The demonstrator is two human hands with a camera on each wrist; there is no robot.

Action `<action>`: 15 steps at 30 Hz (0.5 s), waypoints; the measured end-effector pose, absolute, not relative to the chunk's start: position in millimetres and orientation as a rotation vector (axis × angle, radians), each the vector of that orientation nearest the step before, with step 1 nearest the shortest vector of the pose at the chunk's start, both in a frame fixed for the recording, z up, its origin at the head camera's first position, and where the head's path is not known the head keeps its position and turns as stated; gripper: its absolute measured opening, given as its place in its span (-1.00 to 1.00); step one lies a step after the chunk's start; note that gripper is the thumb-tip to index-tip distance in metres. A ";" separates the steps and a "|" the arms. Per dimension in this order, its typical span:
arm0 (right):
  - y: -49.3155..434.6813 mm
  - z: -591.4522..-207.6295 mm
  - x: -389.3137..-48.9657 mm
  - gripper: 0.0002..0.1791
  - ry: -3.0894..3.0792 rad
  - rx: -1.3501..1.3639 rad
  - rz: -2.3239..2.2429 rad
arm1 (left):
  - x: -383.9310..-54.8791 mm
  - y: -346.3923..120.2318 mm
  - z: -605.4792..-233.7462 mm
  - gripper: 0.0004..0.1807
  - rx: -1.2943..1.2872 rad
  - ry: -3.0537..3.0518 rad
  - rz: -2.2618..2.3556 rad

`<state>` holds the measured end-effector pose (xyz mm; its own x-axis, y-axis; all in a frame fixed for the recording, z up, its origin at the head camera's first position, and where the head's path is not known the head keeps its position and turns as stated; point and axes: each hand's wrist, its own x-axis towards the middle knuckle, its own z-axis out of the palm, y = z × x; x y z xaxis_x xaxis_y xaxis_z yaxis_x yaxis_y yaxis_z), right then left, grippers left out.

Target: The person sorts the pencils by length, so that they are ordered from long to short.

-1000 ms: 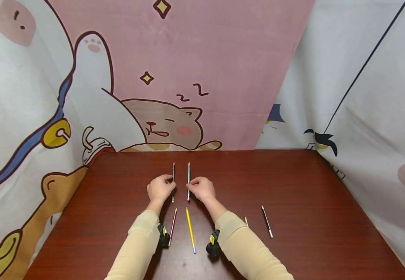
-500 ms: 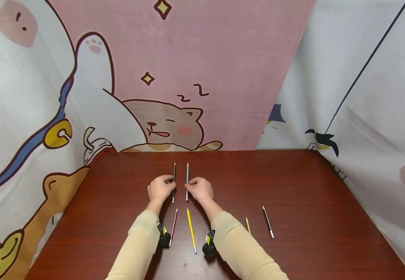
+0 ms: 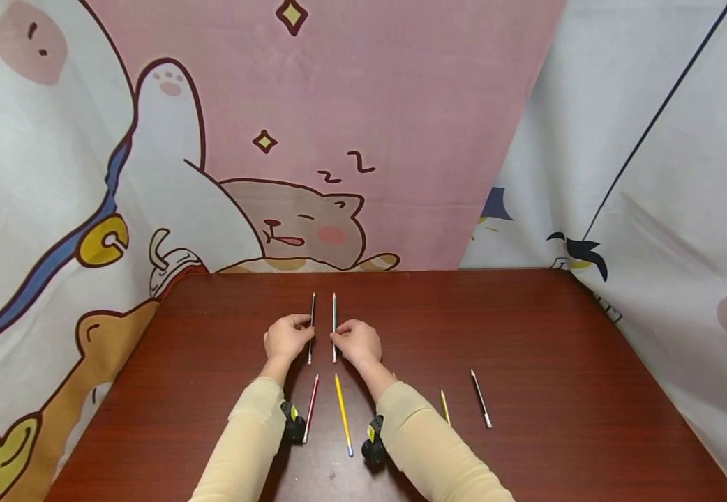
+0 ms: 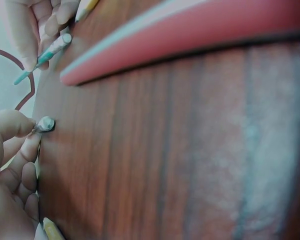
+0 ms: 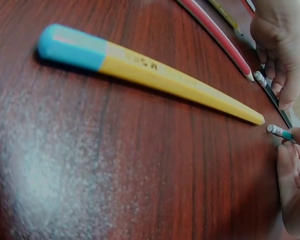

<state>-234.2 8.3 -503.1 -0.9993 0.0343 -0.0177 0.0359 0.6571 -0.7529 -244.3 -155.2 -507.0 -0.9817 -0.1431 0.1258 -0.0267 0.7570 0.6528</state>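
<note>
Two pencils lie nearly parallel, tips pointing away, near the far side of the table. My left hand point(image 3: 288, 339) pinches the black pencil point(image 3: 312, 307) between thumb and fingers. Just to its right, my right hand point(image 3: 357, 341) pinches the teal pencil point(image 3: 334, 307) the same way. A narrow gap separates the two. Their white eraser ends face me; in the right wrist view, the teal pencil's end point(image 5: 276, 130) sits by the tip of the yellow pencil point(image 5: 185, 92). Nearer me lies a red pencil point(image 3: 311, 408), left of the yellow one.
On the right, a black pencil with a white end point(image 3: 481, 399) and a gold pencil point(image 3: 444, 406) lie on the brown table point(image 3: 558, 335), the latter partly behind my right sleeve. Another gold pencil point(image 5: 225, 15) lies beyond the red one. A printed cloth point(image 3: 414, 139) hangs behind.
My right hand has slid slightly left with the teal pencil, narrowing the gap to the black one. More of the gold pencil shows beside the right sleeve. My left hand has barely moved.
</note>
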 end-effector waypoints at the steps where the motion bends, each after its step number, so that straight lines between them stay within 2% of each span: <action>1: 8.0 -503.3 -234.5 -0.84 2.859 0.063 -1.293 | -244.3 -155.7 -507.2 -0.65 0.137 -2.787 -1.034; 15: 1.9 -501.3 -232.0 -0.87 2.916 0.080 -1.256 | -245.6 -158.9 -506.9 -0.67 0.164 -2.794 -1.032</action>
<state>-232.0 1.9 -501.3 -0.9981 0.0598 0.0115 0.0327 0.6860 -0.7269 -245.6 -158.9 -506.9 -0.9815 -0.1569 0.1101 -0.0477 0.7561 0.6527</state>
